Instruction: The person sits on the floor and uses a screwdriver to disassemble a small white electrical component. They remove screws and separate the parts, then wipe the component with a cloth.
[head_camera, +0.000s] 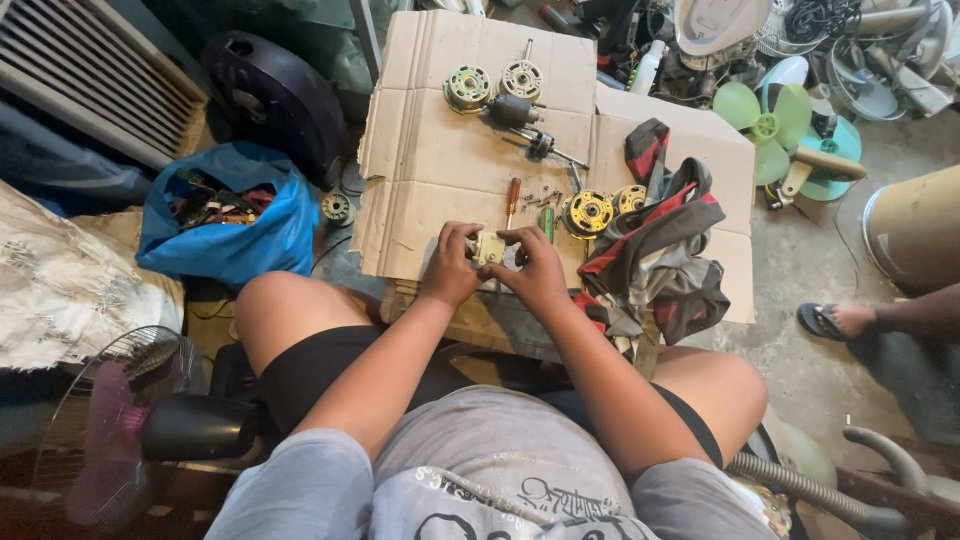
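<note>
Both hands (492, 265) grip a small boxy cream plastic part (489, 247).

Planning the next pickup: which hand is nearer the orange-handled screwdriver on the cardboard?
Left. The left hand sits just below and left of the screwdriver; the right hand is also below it, slightly farther right. Both hold a small cream part.

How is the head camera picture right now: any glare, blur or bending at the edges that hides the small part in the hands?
Head view: soft, even light, no harsh glare on the brown cardboard sheet; the small cream boxy part is sharp but half covered by the left hand and right hand; wide-angle bending shows at the edges; the lower-left corner around the pink-bladed fan is dim.
</note>
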